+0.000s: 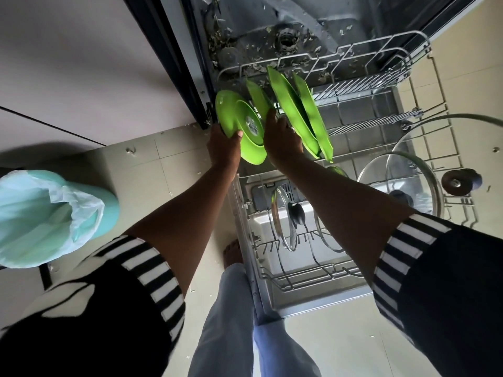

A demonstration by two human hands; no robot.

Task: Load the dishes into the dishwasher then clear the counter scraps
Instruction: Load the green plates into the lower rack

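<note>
Green and glossy, the held plate (236, 118) hangs at the centre of the frame, its lower rim pinched by the left hand (221, 145) with the thumb on its face, just beside the standing plates (292, 104) on edge in the wire rack (364, 87) of the open dishwasher (245, 36). Its back to the camera, the right hand (281, 141) lies against those standing plates; whether it grips one I cannot tell. My worry: they lean close together, so the held plate could clip a neighbour, tip it, or miss the narrow slot

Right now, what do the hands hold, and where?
Left hand grips a green plate at its rim. Right hand touches the edge of a racked plate; grip unclear.
</note>
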